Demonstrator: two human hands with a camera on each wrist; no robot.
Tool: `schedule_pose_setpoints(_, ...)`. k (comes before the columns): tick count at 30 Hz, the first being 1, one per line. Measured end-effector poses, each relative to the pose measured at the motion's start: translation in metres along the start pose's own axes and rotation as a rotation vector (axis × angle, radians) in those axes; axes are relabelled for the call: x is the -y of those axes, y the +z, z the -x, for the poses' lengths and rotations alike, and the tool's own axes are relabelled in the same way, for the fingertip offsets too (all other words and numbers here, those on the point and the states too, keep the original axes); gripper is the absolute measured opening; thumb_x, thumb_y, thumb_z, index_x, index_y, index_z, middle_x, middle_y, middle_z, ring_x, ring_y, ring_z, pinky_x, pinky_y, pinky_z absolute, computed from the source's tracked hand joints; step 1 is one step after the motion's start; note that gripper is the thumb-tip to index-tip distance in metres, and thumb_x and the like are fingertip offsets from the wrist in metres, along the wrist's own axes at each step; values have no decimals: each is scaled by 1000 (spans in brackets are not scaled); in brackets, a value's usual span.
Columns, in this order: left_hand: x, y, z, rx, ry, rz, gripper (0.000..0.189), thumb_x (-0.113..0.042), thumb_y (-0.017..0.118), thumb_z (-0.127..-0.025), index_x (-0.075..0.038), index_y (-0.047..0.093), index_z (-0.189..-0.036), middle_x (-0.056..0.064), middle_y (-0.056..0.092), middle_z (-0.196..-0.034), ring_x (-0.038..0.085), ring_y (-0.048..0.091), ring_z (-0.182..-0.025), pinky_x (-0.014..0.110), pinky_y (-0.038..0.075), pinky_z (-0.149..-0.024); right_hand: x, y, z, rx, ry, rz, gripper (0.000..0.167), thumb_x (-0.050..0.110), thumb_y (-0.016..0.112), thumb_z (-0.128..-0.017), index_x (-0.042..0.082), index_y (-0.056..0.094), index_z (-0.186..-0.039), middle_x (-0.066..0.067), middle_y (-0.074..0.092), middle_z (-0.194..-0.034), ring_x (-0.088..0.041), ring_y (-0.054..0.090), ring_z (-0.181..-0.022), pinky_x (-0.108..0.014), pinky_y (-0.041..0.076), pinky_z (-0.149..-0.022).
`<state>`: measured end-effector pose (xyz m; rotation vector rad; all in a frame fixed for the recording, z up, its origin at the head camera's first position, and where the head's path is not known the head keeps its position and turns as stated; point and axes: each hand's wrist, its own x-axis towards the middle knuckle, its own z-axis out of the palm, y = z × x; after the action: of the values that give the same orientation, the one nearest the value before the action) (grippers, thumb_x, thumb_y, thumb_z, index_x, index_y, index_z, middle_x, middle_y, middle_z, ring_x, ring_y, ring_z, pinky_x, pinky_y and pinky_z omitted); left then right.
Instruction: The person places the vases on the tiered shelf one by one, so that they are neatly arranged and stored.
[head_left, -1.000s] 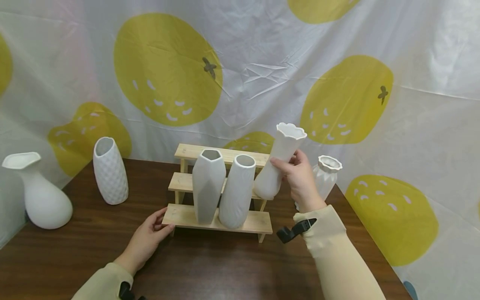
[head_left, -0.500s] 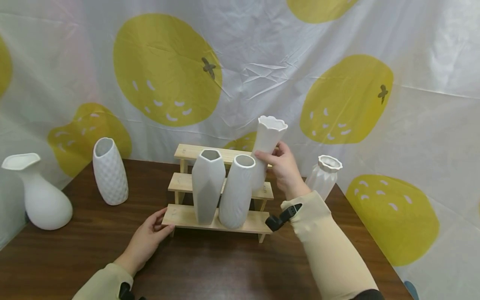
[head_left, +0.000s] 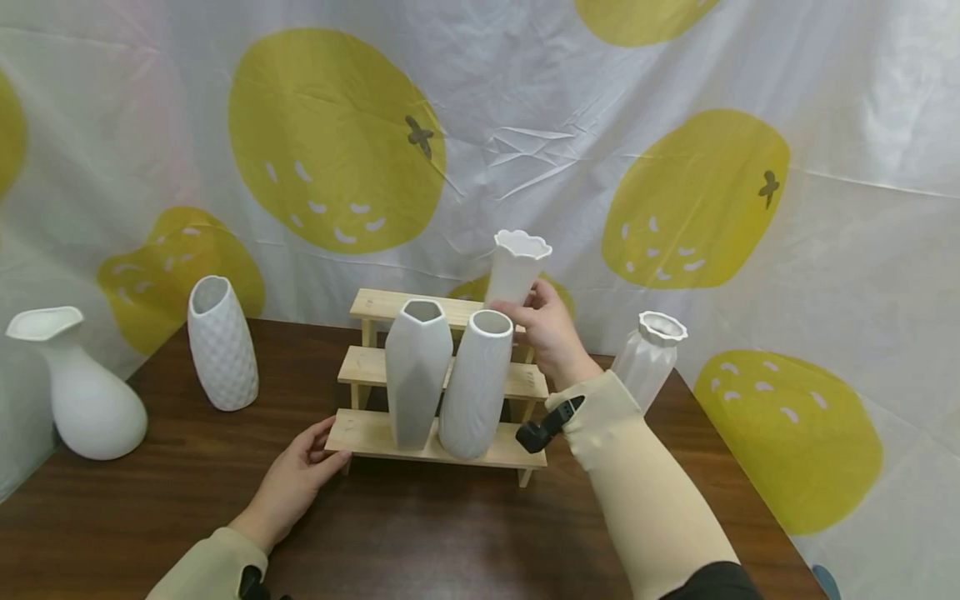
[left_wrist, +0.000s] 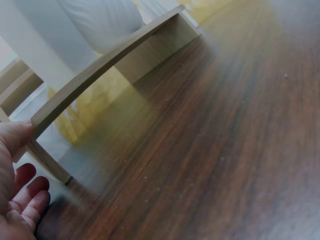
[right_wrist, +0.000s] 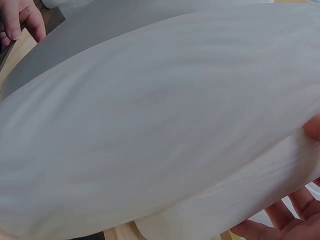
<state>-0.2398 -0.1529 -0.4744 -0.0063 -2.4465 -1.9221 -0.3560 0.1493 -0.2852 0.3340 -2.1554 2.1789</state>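
A three-step wooden stand (head_left: 358, 427) sits on the dark table. My left hand (head_left: 291, 483) holds the left end of its lowest step; in the left wrist view the thumb (left_wrist: 16, 134) lies against the board's end. My right hand (head_left: 549, 335) grips a white scalloped-rim vase (head_left: 514, 275) around its narrow middle, over the right side of the stand. Its lower part is hidden behind the smooth-rimmed white vase (head_left: 472, 387), so I cannot tell whether it touches a step. That vase and a faceted white vase (head_left: 416, 375) stand on the lowest step.
To the left on the table (head_left: 420, 542) stand a flared-neck white vase (head_left: 93, 400) and a diamond-textured white vase (head_left: 223, 350). A pleated white vase (head_left: 648, 358) is at the right, partly behind my right sleeve. A fruit-print curtain (head_left: 517, 100) hangs behind.
My right hand has carried the scalloped-rim vase leftward, from the stand's right end to behind the smooth-rimmed vase, and it now leans less. My left hand has stayed on the step.
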Motion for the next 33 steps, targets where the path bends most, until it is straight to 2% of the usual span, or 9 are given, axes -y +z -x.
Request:
schedule_pose_setpoints(10, 0, 0, 0, 5, -2, 3, 73, -35, 65, -92, -6, 30, -149, 18, 49, -135, 26, 53, -115, 29, 47, -87, -4, 7, -5, 17, 4, 22, 50, 4, 71, -84, 5, 49, -129, -9, 55, -106, -22, 56, -95, -35, 50, -74)
schedule_pose_setpoints(24, -1, 0, 0, 0, -10, 1, 73, -35, 65, -92, -6, 30, -149, 18, 49, -135, 26, 53, -115, 31, 48, -87, -4, 11, -5, 36, 3, 138, 57, 11, 74, -83, 6, 48, -134, -12, 54, -107, -24, 56, -92, -34, 48, -74)
schedule_pose_setpoints(33, -1, -1, 0, 2, -8, 5, 72, -35, 65, -93, -6, 31, -149, 19, 49, -135, 27, 52, -114, 30, 48, -87, -2, 11, -4, 49, 10, 171, 52, 8, 72, -84, 5, 50, -131, -11, 54, -106, -25, 53, -97, -35, 45, -77)
